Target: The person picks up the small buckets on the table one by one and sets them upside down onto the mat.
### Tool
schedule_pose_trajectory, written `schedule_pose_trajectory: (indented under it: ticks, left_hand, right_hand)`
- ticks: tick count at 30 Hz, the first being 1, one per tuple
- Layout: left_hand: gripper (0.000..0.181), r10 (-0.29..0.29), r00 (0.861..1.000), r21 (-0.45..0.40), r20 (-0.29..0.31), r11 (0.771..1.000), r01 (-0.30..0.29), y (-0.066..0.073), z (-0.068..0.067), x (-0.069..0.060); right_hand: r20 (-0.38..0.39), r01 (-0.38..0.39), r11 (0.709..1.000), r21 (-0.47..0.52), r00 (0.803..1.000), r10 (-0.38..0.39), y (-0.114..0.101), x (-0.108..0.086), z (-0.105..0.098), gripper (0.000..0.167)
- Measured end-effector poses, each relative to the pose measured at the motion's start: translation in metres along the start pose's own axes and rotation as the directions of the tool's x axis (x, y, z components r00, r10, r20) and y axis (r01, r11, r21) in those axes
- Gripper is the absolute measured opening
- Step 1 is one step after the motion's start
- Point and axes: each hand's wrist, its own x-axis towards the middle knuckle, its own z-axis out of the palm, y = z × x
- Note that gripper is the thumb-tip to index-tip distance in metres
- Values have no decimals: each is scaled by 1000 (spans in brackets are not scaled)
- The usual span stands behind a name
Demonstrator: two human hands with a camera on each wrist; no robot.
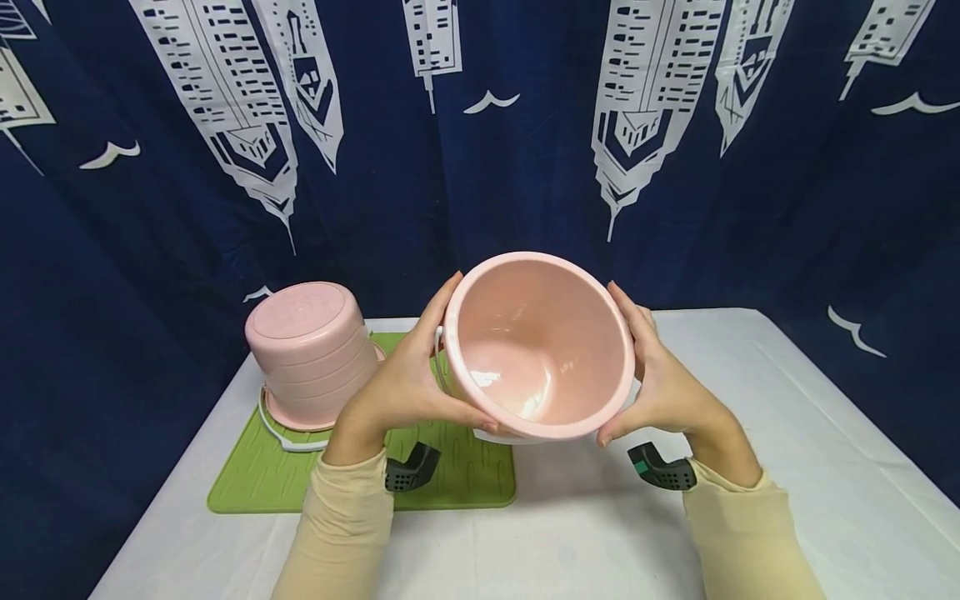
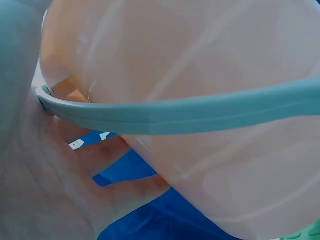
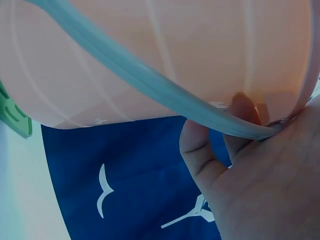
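Observation:
A pink bucket [image 1: 540, 350] is held up over the table, its open mouth tilted toward the head camera and its inside bare. My left hand [image 1: 408, 379] grips its left side, thumb under the rim; in the left wrist view the fingers of this hand [image 2: 90, 185] spread against the wall beside the grey handle [image 2: 190, 116]. On the right side my right hand [image 1: 663, 383] grips the bucket, thumb low at the rim. The right wrist view shows that hand [image 3: 265, 175] with bent fingers behind the handle [image 3: 150, 82]. Parts of both hands are hidden behind the bucket.
Another pink bucket [image 1: 311, 354] stands upside down on a green mat [image 1: 457, 475] at the left, its pale handle [image 1: 300, 446] lying down at its base. A white cloth [image 1: 787, 417] covers the table. Behind it hangs a dark blue curtain [image 1: 517, 183] with white prints.

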Motion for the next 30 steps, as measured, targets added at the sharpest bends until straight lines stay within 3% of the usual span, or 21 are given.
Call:
schedule_pose_trajectory:
  ticks: [10,14,18,23,30]
  left_hand:
    - [150,31,1000,-30,2,999,-31,-4,-1,0]
    - [149,74,997,-33,-3,997,-74,-7,-1,1]
    - [148,96,995,-27,-13,995,-97,-10,-2,3]
    - [142,84,996,-13,-13,996,-84,-15,-3,4]
    - [144,71,997,-54,4,996,-71,-21,-3,4]
  right_hand:
    - [-46,-4,991,133,999,11,-1,1,3,159]
    - [-70,-7,981,194,997,21,0,1,3,157]
    - [-116,21,950,312,993,16,3,0,3,151]
    - [-168,108,898,426,985,-39,6,-1,0,144]
    - [-197,205,858,471,972,-124,8,2,0,137]
